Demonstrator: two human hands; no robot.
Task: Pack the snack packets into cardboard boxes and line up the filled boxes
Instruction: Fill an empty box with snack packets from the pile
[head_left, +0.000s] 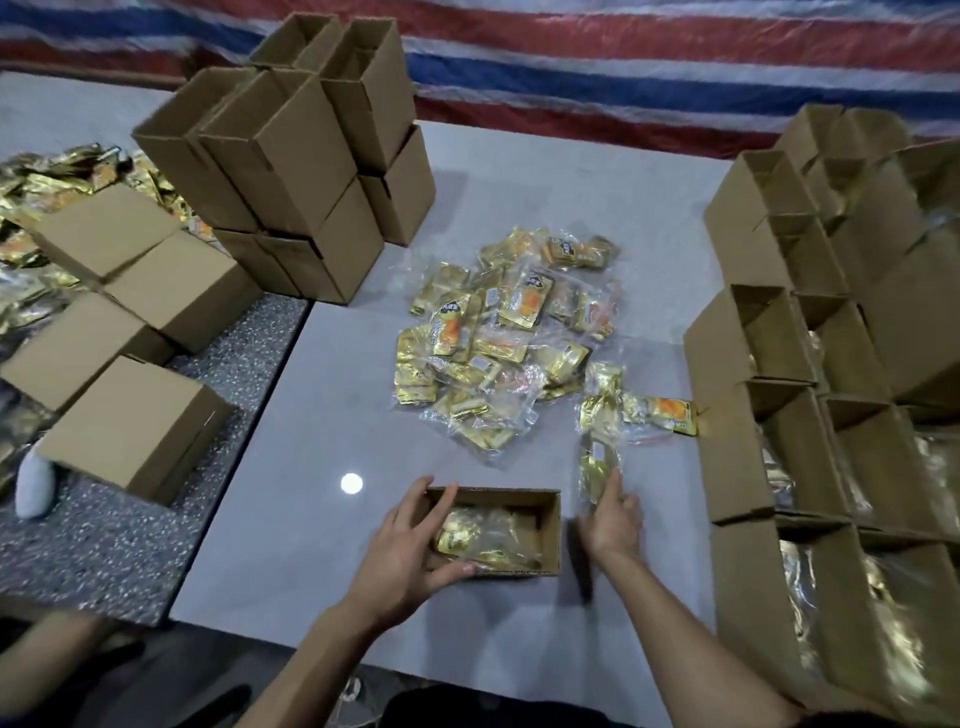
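Note:
An open cardboard box (548, 530) sits on the grey table (291, 467) right in front of me, with gold snack packets (478, 535) inside. My left hand (405, 545) grips the box's left end, fingers over the rim and thumb at the near side. My right hand (615, 517) is just right of the box and holds a gold packet (597, 467) that stands up from the fingers; it is blurred. A pile of gold packets (498, 332) lies in the middle of the table, with a few loose ones (639, 408) at its right.
Rows of open boxes (810, 364) holding gold packets line the right side. A stack of empty boxes (291, 171) stands at the back left. More boxes (130, 431) and loose packets (47, 182) lie on the speckled floor at left.

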